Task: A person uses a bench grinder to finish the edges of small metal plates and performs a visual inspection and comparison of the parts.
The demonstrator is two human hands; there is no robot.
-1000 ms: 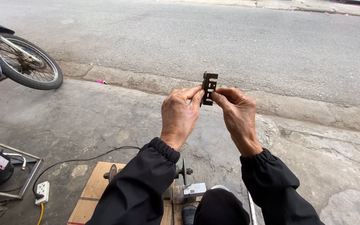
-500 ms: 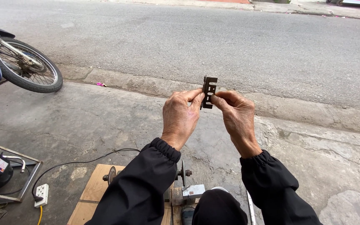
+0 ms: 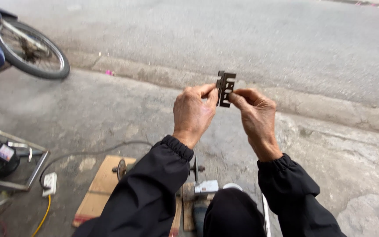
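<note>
Both hands pinch a small slotted metal plate (image 3: 225, 89) up in the air, above the concrete pavement (image 3: 110, 114).

The left hand (image 3: 194, 114) and right hand (image 3: 255, 118) grasp its edges with fingertips only. The dark, flat, thin piece could probably slip and fall near the small bench grinder (image 3: 196, 175), because such a hold is light.

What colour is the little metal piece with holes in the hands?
Dark grey, on the small slotted metal plate, clearest in the head view.

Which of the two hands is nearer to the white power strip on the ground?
Left. The left hand is raised on the same side as the white power strip, which lies low at the left; the right hand is farther across, past the slotted metal piece.
</note>
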